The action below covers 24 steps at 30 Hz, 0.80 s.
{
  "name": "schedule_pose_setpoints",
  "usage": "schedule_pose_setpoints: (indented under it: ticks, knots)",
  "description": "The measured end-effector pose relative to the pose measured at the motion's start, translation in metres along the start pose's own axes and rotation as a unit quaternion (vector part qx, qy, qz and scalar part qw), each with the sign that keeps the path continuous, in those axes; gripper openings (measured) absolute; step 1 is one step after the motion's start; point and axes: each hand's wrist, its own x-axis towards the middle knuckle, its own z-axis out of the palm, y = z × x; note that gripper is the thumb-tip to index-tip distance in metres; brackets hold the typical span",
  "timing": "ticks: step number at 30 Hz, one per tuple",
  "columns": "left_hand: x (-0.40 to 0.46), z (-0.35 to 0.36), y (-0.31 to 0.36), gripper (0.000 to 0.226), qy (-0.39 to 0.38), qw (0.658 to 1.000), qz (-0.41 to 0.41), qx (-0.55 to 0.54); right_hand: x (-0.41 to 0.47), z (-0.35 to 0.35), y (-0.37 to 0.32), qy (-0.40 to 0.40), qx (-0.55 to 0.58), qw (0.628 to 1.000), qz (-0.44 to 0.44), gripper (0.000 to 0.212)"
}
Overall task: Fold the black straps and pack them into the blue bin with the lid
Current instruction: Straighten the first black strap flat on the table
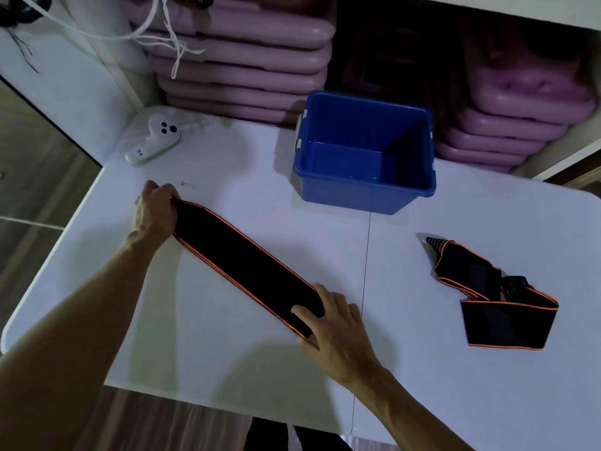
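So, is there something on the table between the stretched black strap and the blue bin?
Nothing visible: the white table is bare between the black orange-edged strap and the open blue plastic bin.

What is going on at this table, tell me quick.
A person is laying a black strap with orange edging flat on the white table. The left hand grips its far end and the right hand holds its near end. A second strap lies loosely bunched to the right. The blue bin stands open behind them with nothing visible inside, and no lid is in view.
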Motion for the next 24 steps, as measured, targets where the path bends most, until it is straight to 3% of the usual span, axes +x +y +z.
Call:
schedule_pose_setpoints:
  ticks: [4,6,8,10,13,15,24]
  knots:
    - [-0.001,0.011,0.008,0.022,0.001,0.997,-0.034,-0.070,-0.003,0.005,0.003,0.006,0.027,1.000,-0.010,0.056]
    - [-0.011,0.006,0.011,0.034,0.002,0.991,-0.042,-0.130,-0.004,0.006,0.002,0.011,0.045,0.999,-0.010,0.054]
    - [-0.039,0.003,0.015,0.047,0.051,0.986,-0.046,-0.149,-0.004,0.007,0.001,0.017,0.058,0.998,-0.011,0.053]
    - [-0.086,0.016,0.033,0.048,0.109,0.987,0.004,-0.120,-0.005,0.008,0.000,0.023,0.060,0.998,-0.018,0.054]
    - [-0.142,0.059,0.071,0.055,0.024,0.993,0.105,-0.051,-0.006,0.009,0.001,0.027,0.057,0.998,-0.022,0.056]
    - [-0.147,0.083,0.074,0.062,-0.017,0.997,0.074,-0.021,-0.007,0.009,0.004,0.035,0.058,0.997,-0.025,0.057]
    - [-0.122,0.090,0.050,0.068,-0.041,0.997,0.030,0.060,-0.010,0.019,0.013,0.054,0.087,0.994,-0.046,0.055]
